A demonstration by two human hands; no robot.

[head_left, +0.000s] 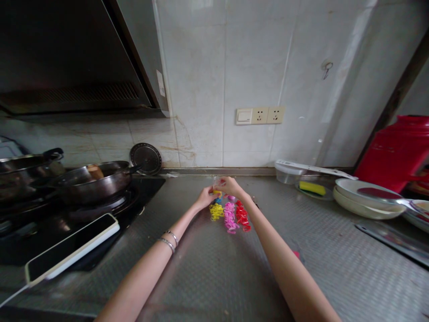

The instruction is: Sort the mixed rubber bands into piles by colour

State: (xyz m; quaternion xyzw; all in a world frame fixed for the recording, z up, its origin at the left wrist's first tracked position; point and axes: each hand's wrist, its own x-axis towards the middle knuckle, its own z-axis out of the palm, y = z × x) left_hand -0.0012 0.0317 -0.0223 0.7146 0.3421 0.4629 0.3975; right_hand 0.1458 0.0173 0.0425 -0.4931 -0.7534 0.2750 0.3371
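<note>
A small clear container (216, 182), with yellow and blue showing low in it or just beside it, stands upright between my hands. My left hand (203, 198) is closed around its lower left side. At its top is my right hand (232, 186), fingers pinched together; what they hold is too small to make out. Just in front, on the metal counter, lie loose piles of small rubber bands: a yellow pile (216, 212), a pink pile (229, 218) and a red pile (241, 216). A purple bit (231, 197) shows under my right hand, partly hidden.
On the left, a phone (72, 248) with a cable lies at the black stove's edge, near a steel pan (95, 183). To the right are a clear tub (284, 177), a yellow sponge (312, 188), stacked bowls (367, 201), a cleaver-like blade (395, 239) and a red thermos (395, 152).
</note>
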